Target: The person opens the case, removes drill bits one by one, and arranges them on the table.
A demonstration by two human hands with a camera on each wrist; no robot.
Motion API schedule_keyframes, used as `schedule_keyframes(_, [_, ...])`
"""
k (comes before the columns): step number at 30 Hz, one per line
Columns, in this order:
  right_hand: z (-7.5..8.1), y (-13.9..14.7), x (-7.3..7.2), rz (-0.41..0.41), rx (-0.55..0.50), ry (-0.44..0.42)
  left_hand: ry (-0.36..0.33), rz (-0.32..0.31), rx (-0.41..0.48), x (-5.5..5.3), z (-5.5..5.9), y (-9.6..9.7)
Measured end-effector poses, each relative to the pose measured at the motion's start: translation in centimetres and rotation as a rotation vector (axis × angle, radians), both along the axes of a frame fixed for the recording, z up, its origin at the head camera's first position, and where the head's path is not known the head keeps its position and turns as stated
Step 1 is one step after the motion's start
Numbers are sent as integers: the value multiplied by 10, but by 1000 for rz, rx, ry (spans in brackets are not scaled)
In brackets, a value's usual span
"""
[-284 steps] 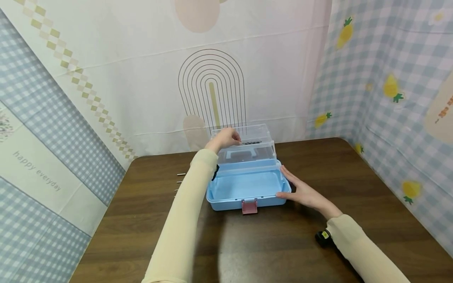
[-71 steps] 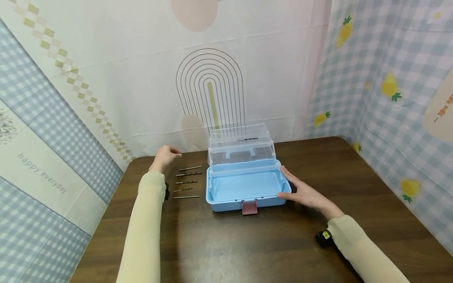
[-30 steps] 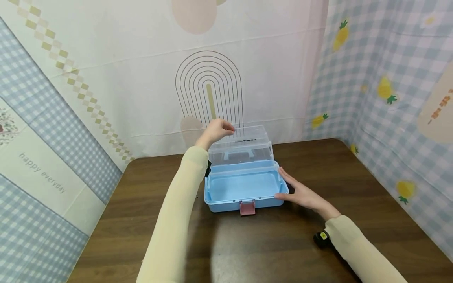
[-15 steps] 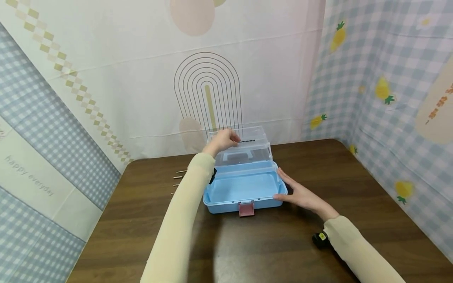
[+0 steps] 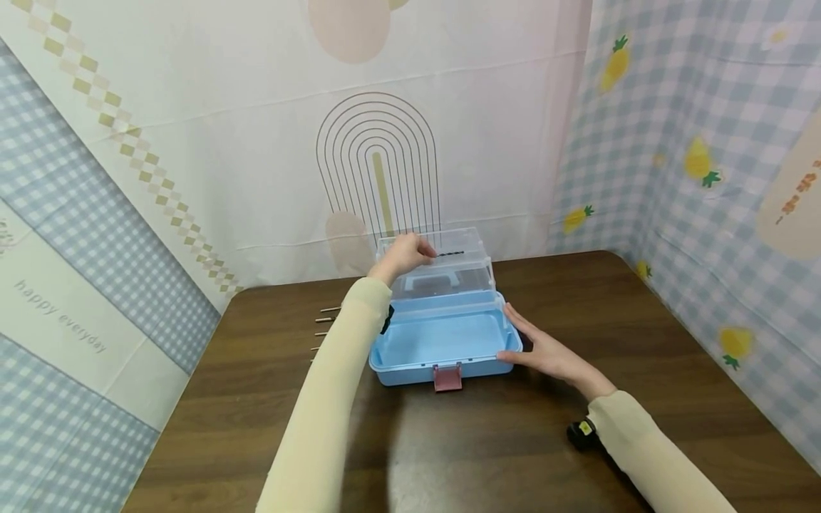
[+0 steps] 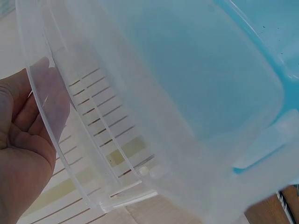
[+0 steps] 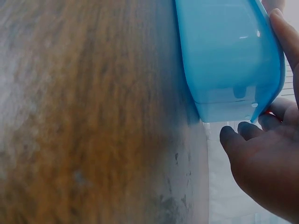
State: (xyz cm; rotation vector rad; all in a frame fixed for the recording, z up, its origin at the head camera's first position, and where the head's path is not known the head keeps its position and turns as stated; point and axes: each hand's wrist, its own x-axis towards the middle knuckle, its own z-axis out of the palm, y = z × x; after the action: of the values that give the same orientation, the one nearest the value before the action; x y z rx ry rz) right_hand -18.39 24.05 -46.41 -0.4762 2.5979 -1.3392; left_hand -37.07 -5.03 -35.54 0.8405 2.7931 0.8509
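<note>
In the head view my left hand reaches into the raised clear tray of an open blue toolbox. Its thumb and fingertips pinch the left end of a dark twist drill bit lying there. The left wrist view has the left hand partly behind see-through plastic, the bit hidden. My right hand grips the box's right end, thumb at the front corner and fingers farther back along the side. In the right wrist view the right hand curls at the blue wall.
Left of the box, the shank ends of several drill bits show past my left sleeve, which hides the rest. A pink latch hangs down at the box's front. The brown wooden table meets a patterned cloth wall behind.
My left hand went from beyond the loose bits at the left to over the tray, then down to the bit in it. The right hand keeps its hold on the toolbox.
</note>
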Motion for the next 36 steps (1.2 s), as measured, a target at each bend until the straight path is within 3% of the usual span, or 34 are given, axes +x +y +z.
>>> schedule_keyframes(10, [0,0,-1,10,4,8,7,11,7,-1,-2,2])
schedule_keyframes(18, [1,0,1,4,-7,9,65,1,-96,4,3,7])
schedule_keyframes(23, [-1,-1,1,3,7,15,58,-7,-122,5,3,10])
schedule_keyframes(30, [-2,0,0,-4,14,20,85,2,-116,3,-1,12])
schedule_keyframes(36, [-1,0,1,-4,22,18,64,-4,-110,2,-2,12])
